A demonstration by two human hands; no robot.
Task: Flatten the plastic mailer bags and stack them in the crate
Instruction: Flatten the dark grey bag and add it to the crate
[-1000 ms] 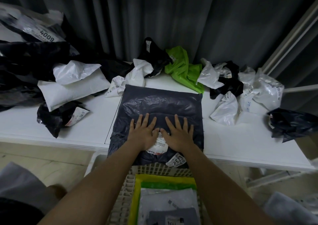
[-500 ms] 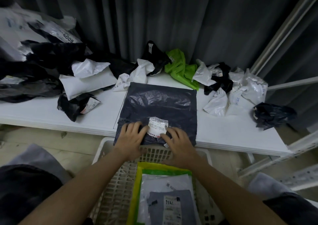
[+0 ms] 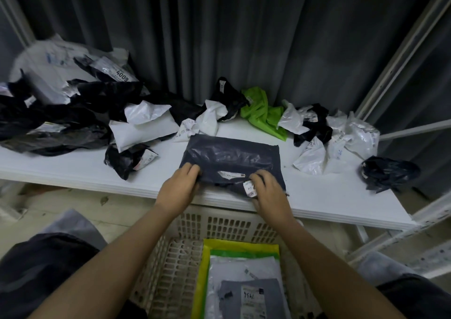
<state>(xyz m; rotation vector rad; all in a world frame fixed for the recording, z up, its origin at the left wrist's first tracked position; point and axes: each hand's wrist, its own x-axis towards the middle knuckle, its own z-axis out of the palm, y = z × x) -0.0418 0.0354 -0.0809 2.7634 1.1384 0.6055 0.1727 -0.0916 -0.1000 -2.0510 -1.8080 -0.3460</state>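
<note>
Left hand and right hand gripping near edge of flat dark grey plastic mailer bag, fingers curling round it, lying on white table, above perforated cream plastic crate

The crate runs off the bottom edge; labels unreadable.

Two hands: left hand, right hand. One dark mailer held, one green mailer, one crate, four flat bags stacked inside.

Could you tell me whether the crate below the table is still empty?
No, the crate already holds a stack of flattened mailers, with a grey mailer on top of white, green and yellow ones.
</note>
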